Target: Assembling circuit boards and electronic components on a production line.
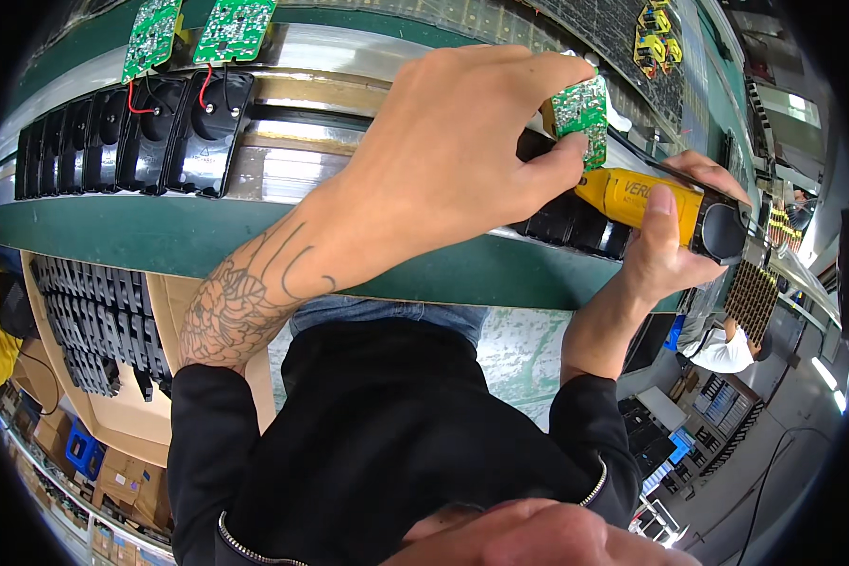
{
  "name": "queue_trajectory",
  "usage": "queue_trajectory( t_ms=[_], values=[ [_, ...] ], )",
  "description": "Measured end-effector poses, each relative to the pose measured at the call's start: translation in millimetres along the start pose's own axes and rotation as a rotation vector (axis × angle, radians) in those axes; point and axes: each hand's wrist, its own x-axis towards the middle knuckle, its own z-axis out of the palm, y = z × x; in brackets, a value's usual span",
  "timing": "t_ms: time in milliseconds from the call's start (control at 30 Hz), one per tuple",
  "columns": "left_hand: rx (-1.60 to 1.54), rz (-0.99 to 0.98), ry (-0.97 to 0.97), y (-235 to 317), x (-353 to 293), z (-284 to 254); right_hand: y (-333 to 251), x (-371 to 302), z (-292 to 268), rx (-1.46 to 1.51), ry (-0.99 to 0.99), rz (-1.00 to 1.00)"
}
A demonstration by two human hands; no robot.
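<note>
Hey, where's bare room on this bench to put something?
The green bench edge is bare between the black casings and cardboard box. Crowded further right, where the left hand pinches a green board beside the yellow tool in the right hand.

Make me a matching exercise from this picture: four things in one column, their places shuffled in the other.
Things:
1. Yellow tool
2. Green circuit board beside it
3. Row of black housings
4. Stacked black parts

Places:
A. Inside an open cardboard box
B. Between the left hand's thumb and finger
C. Lined up at the bench's left
D. Gripped in the right hand

Pairs: 1-D, 2-B, 3-C, 4-A
</note>
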Motion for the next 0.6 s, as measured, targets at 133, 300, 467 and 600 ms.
queue_trajectory(
  t_ms=[133, 300, 467, 600],
  values=[
    [-0.009, 0.011, 0.012, 0.0, -0.4, 0.7, 0.8, 1.4, 3.3, 0.004, 0.028, -0.048],
    [-0.006, -0.001, 0.005, 1.3, -0.6, -0.5, -0.4, -1.3, 1.0, 0.005, -0.028, 0.016],
    [-0.014, 0.018, 0.026, -1.0, -0.6, 1.5, -4.5, 0.7, 6.6, 0.012, 0.007, -0.02],
    [-0.028, 0.041, 0.057, -1.2, -1.4, 2.6, -5.1, -1.8, 9.0, 0.006, 0.003, -0.026]
  ],
)
